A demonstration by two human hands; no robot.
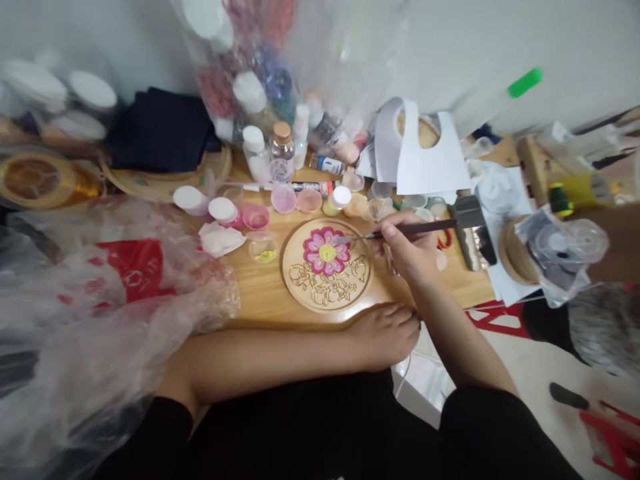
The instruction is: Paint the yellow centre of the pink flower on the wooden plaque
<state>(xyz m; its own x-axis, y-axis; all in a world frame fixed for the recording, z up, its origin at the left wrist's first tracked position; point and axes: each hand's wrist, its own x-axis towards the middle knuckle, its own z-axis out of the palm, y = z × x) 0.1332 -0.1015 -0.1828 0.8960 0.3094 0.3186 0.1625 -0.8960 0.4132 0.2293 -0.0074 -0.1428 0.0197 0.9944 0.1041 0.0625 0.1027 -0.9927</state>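
Note:
My right hand (pixel 407 250) is closed round a small spatula (pixel 425 227) with a dark handle and a thin neck. Its pale tip lies over the right petals of a pink flower (pixel 327 251) with a yellow centre. The flower is on a round wooden board (pixel 295 287), and gold outlines of smaller shapes (pixel 333 288) curve below it. My left hand (pixel 387 335) rests palm down along the table's front edge, just below the board. Its fingers lie relaxed and slightly bent, with nothing visible in them.
Small cups of pink (pixel 257 217), peach (pixel 309 201) and yellow material (pixel 264 255) surround the board's far side. A corked bottle (pixel 282 157) stands behind. A crumpled tissue (pixel 221 240) and plastic bags (pixel 130 320) lie left; a dark flat case (pixel 473 233) sits right.

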